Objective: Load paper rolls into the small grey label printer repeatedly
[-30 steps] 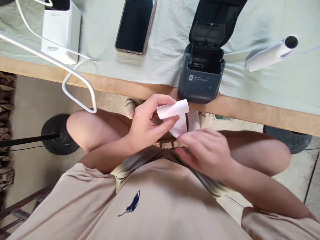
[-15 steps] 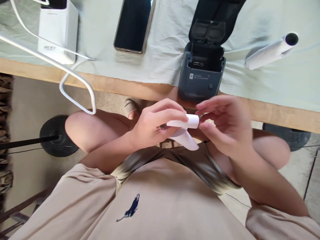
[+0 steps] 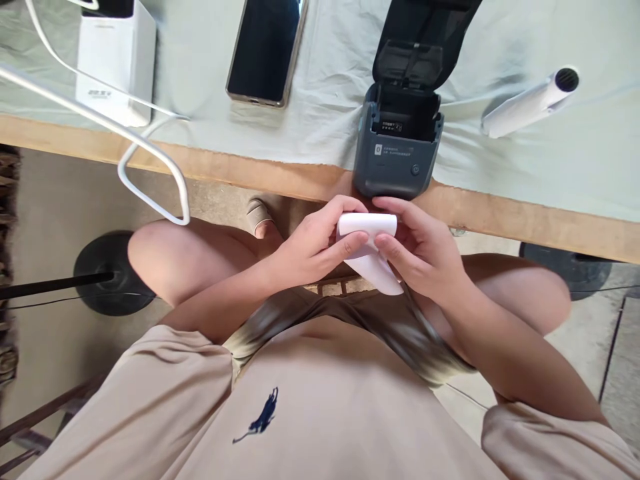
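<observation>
Between my hands, above my lap, is a small white paper roll (image 3: 367,223) with a loose strip hanging from it. My left hand (image 3: 327,237) grips its left end, thumb pressed on the front. My right hand (image 3: 417,243) grips the right end, thumb likewise on the paper. Just beyond, at the table's near edge, stands a dark grey label printer (image 3: 395,160). Its lid (image 3: 417,47) is swung up and the paper bay shows.
A phone (image 3: 263,50) lies left of the printer, and a white box (image 3: 115,73) stands farther left. A white cable (image 3: 175,173) loops over the table edge (image 3: 225,170). Right of the printer lies a white tube-shaped roll (image 3: 525,107). Stools or bases sit near both knees.
My right hand has come in from the right and closed on the roll's right end. The left thumb now lies on the front of the paper, and the roll sits more level.
</observation>
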{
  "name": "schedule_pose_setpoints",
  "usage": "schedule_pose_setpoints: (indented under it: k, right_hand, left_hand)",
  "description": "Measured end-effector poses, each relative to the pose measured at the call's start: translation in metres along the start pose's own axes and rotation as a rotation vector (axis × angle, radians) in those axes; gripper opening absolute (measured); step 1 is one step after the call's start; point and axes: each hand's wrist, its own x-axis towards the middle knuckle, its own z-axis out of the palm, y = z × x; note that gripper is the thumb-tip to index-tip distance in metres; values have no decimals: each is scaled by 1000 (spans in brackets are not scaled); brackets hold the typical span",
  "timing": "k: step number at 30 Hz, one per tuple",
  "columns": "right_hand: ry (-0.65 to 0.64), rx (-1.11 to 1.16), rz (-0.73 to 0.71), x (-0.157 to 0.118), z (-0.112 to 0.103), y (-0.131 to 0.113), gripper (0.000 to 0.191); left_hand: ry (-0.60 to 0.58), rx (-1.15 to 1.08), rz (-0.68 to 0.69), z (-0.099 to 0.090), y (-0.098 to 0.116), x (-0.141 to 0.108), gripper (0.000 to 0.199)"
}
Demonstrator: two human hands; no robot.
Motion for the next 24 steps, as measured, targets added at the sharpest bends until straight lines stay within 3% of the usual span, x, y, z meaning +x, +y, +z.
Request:
schedule_pose_setpoints:
  k: [4,6,8,12,15,17,19,24]
  right_hand:
    - [-44,-294,-75,-2,5,7,81]
    - [-59,-322,-87,-3,6,8,87]
    - [-95,-202,-81,-4,5,5,80]
    - [-122,201,45,-2,1,-6,47]
    - [-79,302,86,-1,1,-9,26]
    - [-50,288,76,-1,3,-6,24]
    - [-74,329,82,0,3,-3,29]
    - [-209,533,237,3,-2,-1,42]
  left_hand:
    - [6,48,65,9,-8,-4,46]
    - [16,61,106,12,-12,-6,42]
    - [17,56,130,11,-13,-6,36]
    - [-34,-14,166,3,-12,-2,34]
    - [-80,-104,7,0,-8,1,43]
    - [-104,-145,-115,-1,-5,3,48]
    - [-115,-140,-144,-3,-2,4,47]
    - [-108,-79,34,-9,-1,4,27]
